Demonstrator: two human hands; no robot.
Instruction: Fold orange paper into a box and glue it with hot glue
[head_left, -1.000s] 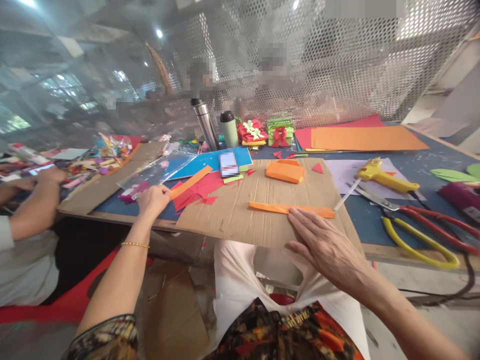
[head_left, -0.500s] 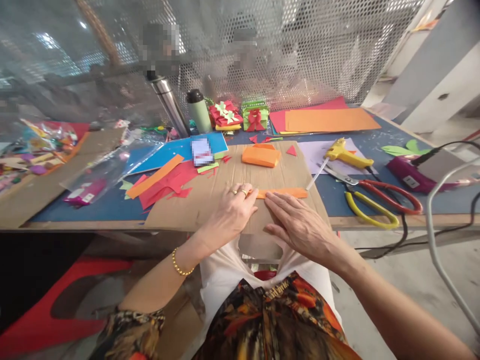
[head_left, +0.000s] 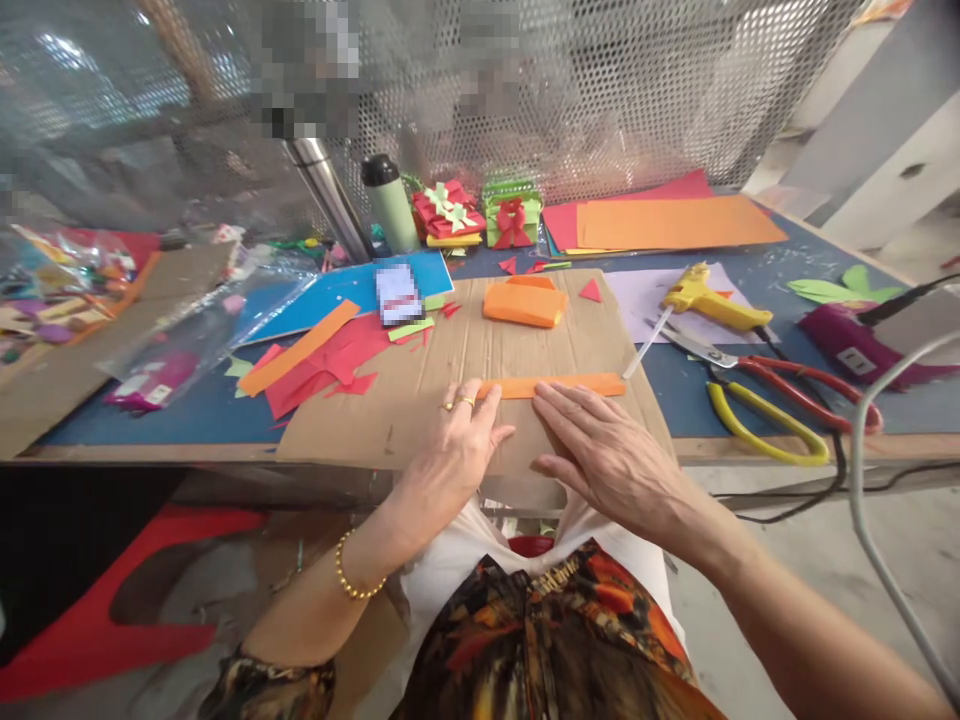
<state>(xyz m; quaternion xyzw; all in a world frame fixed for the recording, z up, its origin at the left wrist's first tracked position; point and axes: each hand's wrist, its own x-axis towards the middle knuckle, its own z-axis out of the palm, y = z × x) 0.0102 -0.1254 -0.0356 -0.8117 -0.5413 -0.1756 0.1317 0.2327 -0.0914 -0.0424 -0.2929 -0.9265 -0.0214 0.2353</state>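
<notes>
A long orange paper strip [head_left: 555,386] lies flat on a brown cardboard sheet [head_left: 427,380] at the table's front edge. My left hand [head_left: 454,455] rests flat on the cardboard, its fingertips touching the strip's left end. My right hand [head_left: 611,455] lies flat beside it, fingers spread, fingertips at the strip's lower edge near the middle. Neither hand grips anything. A folded stack of orange paper [head_left: 523,303] sits farther back on the same cardboard.
A yellow glue gun [head_left: 705,298] and red-and-yellow scissors [head_left: 772,400] lie to the right. Red scraps [head_left: 330,365], a second orange strip [head_left: 296,348], blue paper [head_left: 337,295], two bottles, paper gift boxes [head_left: 512,212] and large orange sheets [head_left: 675,222] stand behind. Cables [head_left: 862,480] hang at right.
My left hand left the scraps at the left and came onto the cardboard beside the orange strip. The view swung right and down; the neighbouring person's arms are out of view.
</notes>
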